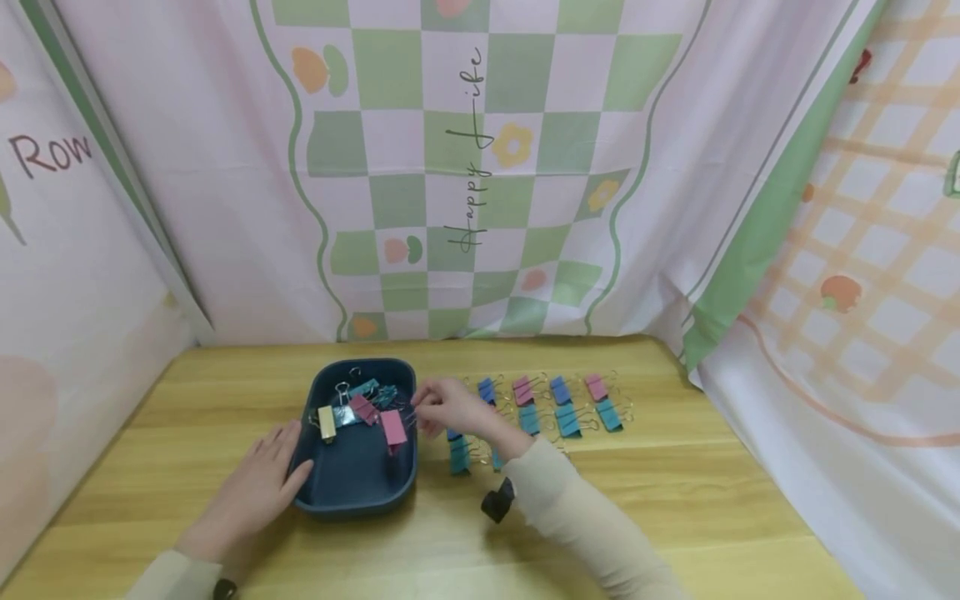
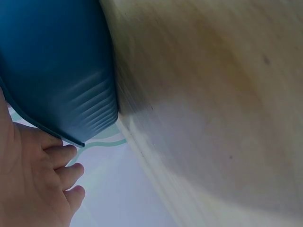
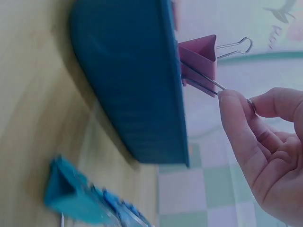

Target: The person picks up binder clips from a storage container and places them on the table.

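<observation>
My right hand (image 1: 453, 410) pinches a wire handle of a pink binder clip (image 1: 393, 427) between thumb and index finger. In the right wrist view the pink clip's body (image 3: 199, 59) is at the rim of the dark blue tray (image 3: 137, 80), its other wire handle pointing away. Against the left rim of the tray (image 1: 352, 492) rests my left hand (image 1: 258, 473), fingers fairly straight; the left wrist view shows its fingertips by the rim. Inside the tray's far half lie several clips, among them a yellow one (image 1: 326, 423) and a darker pink one (image 1: 364, 409).
Right of the tray, binder clips lie in rows on the wooden table (image 1: 675, 500): blue (image 1: 559, 390), pink (image 1: 596, 386) and teal (image 1: 567, 421). My right forearm partly covers the nearer ones. A patterned curtain (image 1: 555, 250) hangs along the table's back edge.
</observation>
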Motion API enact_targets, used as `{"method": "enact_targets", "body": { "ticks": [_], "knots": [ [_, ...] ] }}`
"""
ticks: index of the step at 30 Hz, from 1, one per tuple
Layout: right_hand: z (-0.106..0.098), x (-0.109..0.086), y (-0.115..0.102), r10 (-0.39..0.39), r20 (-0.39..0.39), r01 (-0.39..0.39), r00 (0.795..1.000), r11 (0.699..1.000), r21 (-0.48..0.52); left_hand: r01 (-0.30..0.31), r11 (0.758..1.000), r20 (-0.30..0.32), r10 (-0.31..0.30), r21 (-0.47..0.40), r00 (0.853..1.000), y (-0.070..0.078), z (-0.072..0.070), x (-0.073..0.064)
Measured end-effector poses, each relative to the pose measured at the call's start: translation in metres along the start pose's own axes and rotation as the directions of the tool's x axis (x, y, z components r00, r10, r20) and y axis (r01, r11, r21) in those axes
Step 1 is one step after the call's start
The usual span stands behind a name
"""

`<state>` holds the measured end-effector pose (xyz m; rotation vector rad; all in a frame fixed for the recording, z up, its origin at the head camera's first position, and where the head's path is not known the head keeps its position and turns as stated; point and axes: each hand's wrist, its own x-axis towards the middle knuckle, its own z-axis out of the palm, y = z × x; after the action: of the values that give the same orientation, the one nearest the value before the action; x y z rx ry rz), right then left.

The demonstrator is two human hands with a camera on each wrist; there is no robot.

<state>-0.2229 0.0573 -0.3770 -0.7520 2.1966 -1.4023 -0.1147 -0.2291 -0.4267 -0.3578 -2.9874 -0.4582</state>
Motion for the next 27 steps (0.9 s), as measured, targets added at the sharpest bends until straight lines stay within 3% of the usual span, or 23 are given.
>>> {"method": "enact_targets", "body": {
  "ticks": [16, 27],
  "knots": [
    [-0.077, -0.051, 0.02, 0.032, -0.174, -0.016, 0.984, 0.995, 0.093, -0.002, 1.0, 0.013, 0.002, 0.019, 1.0, 0.002, -0.002, -0.001],
    [-0.114, -0.09, 0.041, 0.098, -0.288, -0.079, 0.953, 0.994, 0.075, 0.001, 1.0, 0.004, -0.001, 0.02, 1.0, 0.0, 0.001, 0.0]
  ]
}}
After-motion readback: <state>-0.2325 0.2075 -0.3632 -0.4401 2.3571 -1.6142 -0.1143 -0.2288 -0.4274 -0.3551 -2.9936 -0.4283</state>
